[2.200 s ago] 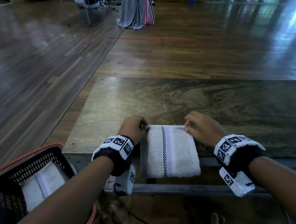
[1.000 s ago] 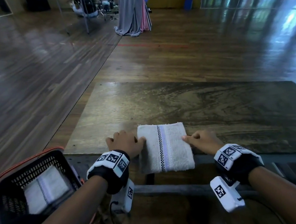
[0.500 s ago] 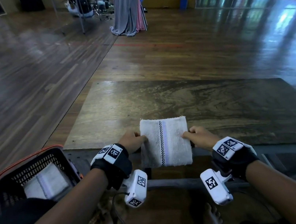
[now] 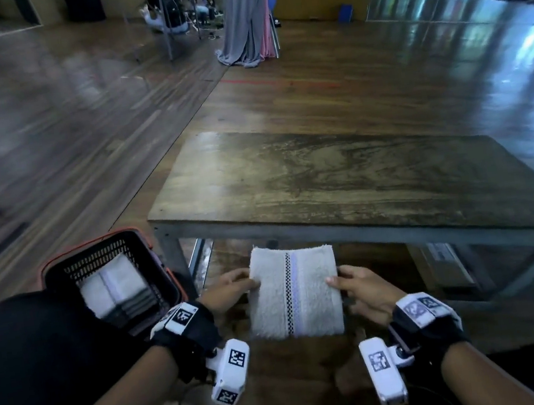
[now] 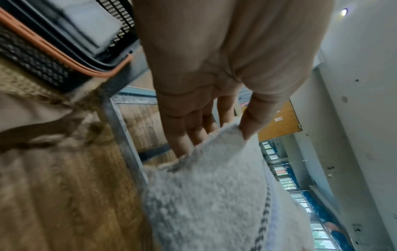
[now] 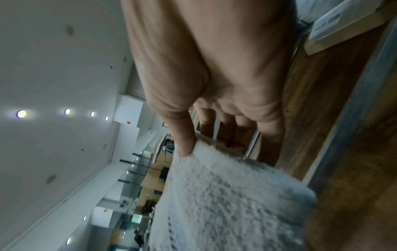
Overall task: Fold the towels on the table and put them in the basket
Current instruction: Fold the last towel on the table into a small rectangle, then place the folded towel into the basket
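Observation:
A folded white towel with a checked stripe hangs in the air in front of the table's near edge, held between both hands. My left hand pinches its left edge, thumb on top and fingers underneath. My right hand pinches the right edge the same way, thumb on top of the towel. The black basket with an orange rim stands at my left, below table height, with folded white towels stacked inside.
The wooden table on a grey metal frame stretches ahead with nothing on its top. A cardboard box lies under it at the right. A grey cloth hangs on a rack far back on the wooden floor.
Both hands took hold of the folded towel at its sides, lifted it off the table's near edge and drew it back toward me. The view has pulled away from the table.

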The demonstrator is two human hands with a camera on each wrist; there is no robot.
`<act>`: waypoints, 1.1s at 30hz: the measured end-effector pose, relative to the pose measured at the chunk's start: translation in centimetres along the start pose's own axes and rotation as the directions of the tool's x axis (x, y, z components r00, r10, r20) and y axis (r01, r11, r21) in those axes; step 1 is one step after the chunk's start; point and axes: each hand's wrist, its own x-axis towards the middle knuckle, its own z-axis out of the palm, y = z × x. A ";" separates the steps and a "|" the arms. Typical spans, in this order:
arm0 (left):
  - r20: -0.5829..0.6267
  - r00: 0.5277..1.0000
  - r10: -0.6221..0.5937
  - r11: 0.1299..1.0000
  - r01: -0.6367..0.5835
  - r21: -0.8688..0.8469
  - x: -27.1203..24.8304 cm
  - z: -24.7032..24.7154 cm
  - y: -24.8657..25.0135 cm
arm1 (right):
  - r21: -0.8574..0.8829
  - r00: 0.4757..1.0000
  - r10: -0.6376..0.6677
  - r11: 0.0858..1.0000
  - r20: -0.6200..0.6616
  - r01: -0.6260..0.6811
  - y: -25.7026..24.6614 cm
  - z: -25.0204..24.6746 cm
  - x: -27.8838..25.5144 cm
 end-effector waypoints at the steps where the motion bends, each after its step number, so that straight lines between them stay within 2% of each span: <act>1: 0.014 1.000 0.005 1.000 -0.005 -0.010 -0.9 -0.6 -0.6 | -0.021 1.000 0.000 1.000 -0.010 0.000 0.7 0.7 -0.2; 3: 0.013 0.999 0.030 1.000 -0.030 -0.002 -2.6 -1.7 -1.5 | -0.106 1.000 0.005 0.994 0.005 -0.004 1.7 2.4 -0.4; 6: -0.067 0.997 0.035 0.998 -0.039 -0.057 -5.1 -3.9 -2.1 | -0.213 0.997 0.002 0.977 0.082 0.016 1.3 6.0 -0.1; 9: -0.185 0.982 -0.023 0.992 -0.001 -0.125 -7.7 -7.0 -2.6 | -0.203 0.984 -0.036 0.977 0.175 0.072 0.1 10.2 0.8; 11: -0.259 0.965 -0.025 0.985 -0.020 -0.169 -9.5 -9.5 -2.9 | -0.213 0.967 -0.038 0.973 0.251 0.093 -0.6 13.2 1.2; 13: -0.330 0.944 -0.013 0.993 -0.028 -0.118 -10.6 -11.9 -3.6 | -0.234 0.950 -0.020 0.967 0.313 0.097 -1.0 16.2 1.9; 15: -0.408 0.912 -0.036 0.999 0.030 -0.021 -11.1 -13.9 -5.1 | -0.267 0.938 0.007 0.959 0.347 0.091 -0.8 19.0 2.9; 17: -0.472 0.877 -0.087 0.995 0.095 -0.007 -11.0 -15.4 -7.1 | -0.334 0.935 0.050 0.940 0.352 0.075 0.1 21.7 4.2; 21: -0.553 0.813 -0.179 0.982 0.180 -0.053 -9.2 -18.8 -10.4 | -0.483 0.927 0.107 0.871 0.359 0.086 2.1 26.6 8.9; 26: -0.594 0.778 -0.204 0.969 0.247 -0.010 -4.0 -26.2 -11.4 | -0.531 0.933 0.111 0.842 0.343 0.095 1.8 33.4 16.7; 30: -0.687 0.698 -0.202 0.949 0.313 0.040 2.6 -32.7 -12.5 | -0.562 0.949 0.014 0.809 0.315 0.175 0.5 39.5 24.9; 33: -0.746 0.637 -0.194 0.948 0.318 0.025 8.0 -36.8 -13.8 | -0.556 0.954 -0.068 0.799 0.292 0.227 -0.1 43.7 31.0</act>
